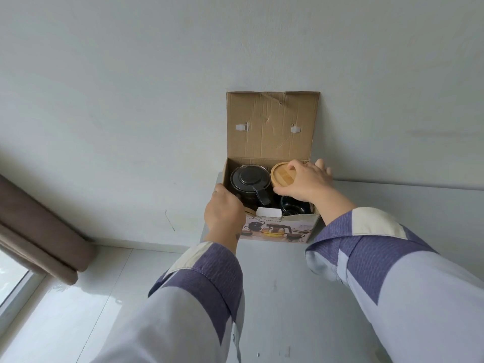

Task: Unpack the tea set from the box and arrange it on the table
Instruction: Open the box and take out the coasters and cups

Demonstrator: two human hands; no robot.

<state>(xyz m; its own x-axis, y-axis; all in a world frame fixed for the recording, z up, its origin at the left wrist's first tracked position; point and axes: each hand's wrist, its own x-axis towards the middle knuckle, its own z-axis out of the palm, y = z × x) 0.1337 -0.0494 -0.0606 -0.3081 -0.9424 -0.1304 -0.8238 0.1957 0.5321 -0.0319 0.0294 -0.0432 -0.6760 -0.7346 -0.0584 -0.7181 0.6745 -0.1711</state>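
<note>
— Head view: what can be read on the box [272,142]?

— A line of dark lettering is printed along the top of its front panel, but it is too small and slanted to be made out with certainty. Below it a glass teapot of amber tea and dark cups are pictured. The raised lid is plain corrugated cardboard, creased, with two white plastic tabs set in it.

— And what is held?

— A round, flat wooden coaster [282,174] is pinched at its rim by the right hand [305,183], thumb below and fingers curled over the top, at the box's back right corner. The near left edge of the box is gripped by the left hand [222,209]. A black teapot [250,180] with a domed lid is seated inside at the left, dark glossy cups [294,206] at the right, a white block [268,212] at the front — all on the grey table [288,297].
</note>
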